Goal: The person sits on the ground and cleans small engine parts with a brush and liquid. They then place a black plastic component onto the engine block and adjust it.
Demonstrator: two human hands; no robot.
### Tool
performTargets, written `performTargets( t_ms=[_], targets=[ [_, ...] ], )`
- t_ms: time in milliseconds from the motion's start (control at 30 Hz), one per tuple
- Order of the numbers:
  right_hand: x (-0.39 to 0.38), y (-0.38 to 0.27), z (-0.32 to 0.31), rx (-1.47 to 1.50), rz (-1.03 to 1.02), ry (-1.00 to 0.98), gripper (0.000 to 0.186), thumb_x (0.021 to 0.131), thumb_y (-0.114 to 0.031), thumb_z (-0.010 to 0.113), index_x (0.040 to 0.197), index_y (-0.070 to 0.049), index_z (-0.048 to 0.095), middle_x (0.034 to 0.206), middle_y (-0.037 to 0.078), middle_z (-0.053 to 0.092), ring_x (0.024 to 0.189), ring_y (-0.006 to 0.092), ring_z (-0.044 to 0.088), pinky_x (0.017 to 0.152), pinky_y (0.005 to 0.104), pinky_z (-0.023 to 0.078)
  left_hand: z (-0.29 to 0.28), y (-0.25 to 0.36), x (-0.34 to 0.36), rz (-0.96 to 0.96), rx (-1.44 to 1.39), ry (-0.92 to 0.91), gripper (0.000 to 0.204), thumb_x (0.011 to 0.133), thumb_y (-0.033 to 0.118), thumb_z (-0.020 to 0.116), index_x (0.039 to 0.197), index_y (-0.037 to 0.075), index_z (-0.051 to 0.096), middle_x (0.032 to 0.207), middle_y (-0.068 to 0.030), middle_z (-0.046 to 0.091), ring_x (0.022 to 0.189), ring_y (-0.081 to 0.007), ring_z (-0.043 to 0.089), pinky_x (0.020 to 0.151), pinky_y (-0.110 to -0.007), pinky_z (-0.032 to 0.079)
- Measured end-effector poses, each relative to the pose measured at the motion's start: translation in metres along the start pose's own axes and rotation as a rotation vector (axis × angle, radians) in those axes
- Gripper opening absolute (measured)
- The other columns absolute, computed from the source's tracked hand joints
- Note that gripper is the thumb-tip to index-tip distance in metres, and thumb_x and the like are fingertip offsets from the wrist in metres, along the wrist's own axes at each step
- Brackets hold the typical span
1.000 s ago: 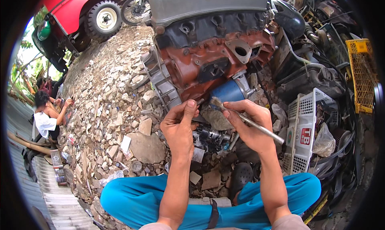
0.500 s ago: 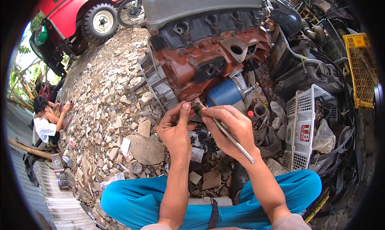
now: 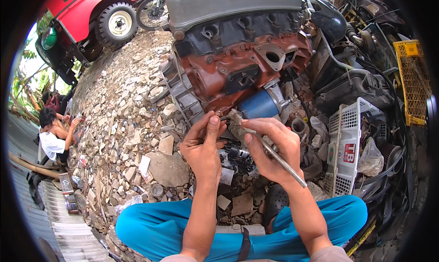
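Observation:
My left hand [image 3: 204, 145] pinches a small dark metal part [image 3: 224, 118] between thumb and fingertips; its exact kind is too small to make out. In my right hand [image 3: 275, 148] is a worn brush [image 3: 289, 169] with a long metal handle, gripped near its head like a pen. The frayed, greyish bristles touch or nearly touch the small part. Both hands are held in front of a large engine [image 3: 206, 74], its block reddish-brown and its top black and grey. Just beyond my fingers sits the engine's blue oil filter [image 3: 258, 105].
Rubble covers the ground, with a flat stone [image 3: 168, 169] left of my hands. A white plastic basket [image 3: 335, 170] and a yellow crate [image 3: 409, 74] stand at right among scrap parts. A red vehicle [image 3: 84, 15] is at far left; a person in a white shirt [image 3: 52, 143] crouches below it.
My right hand and the brush have shifted a little to the right and down, showing more of the bristles. My left hand keeps its pinch on the small part.

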State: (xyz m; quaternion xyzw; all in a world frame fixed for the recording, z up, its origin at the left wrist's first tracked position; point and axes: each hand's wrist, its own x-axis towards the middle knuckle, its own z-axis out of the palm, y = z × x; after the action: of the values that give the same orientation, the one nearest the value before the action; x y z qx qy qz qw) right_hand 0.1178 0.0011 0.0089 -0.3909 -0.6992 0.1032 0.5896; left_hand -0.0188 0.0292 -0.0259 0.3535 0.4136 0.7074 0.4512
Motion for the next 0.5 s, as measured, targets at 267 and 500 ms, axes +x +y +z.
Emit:
performTargets(
  t_ms=[267,500],
  targets=[
    [-0.007,-0.003,0.012,-0.089,-0.118,-0.072,0.029,0.069,0.007,0.067,0.097,0.000,0.064,0.088,0.011,0.066,0.072,0.0258,0.063,0.064,0.0332,0.052,-0.001,0.006,-0.002,0.006,-0.084,0.000,0.026,0.083,0.015,0.073,0.102,-0.002,0.068,0.092,-0.0118,0.070,0.076,-0.0174,0.069,0.059,-0.023,0.057],
    [0.000,-0.002,-0.005,-0.018,-0.040,-0.067,0.024,0.070,0.006,0.066,0.093,0.000,0.065,0.083,0.011,0.067,0.072,0.0255,0.064,0.065,0.0324,0.052,0.000,0.013,0.000,-0.031,-0.141,-0.005,0.024,0.083,0.012,0.073,0.102,-0.001,0.068,0.093,-0.0124,0.070,0.076,-0.0169,0.069,0.059,-0.022,0.057]
  ],
)
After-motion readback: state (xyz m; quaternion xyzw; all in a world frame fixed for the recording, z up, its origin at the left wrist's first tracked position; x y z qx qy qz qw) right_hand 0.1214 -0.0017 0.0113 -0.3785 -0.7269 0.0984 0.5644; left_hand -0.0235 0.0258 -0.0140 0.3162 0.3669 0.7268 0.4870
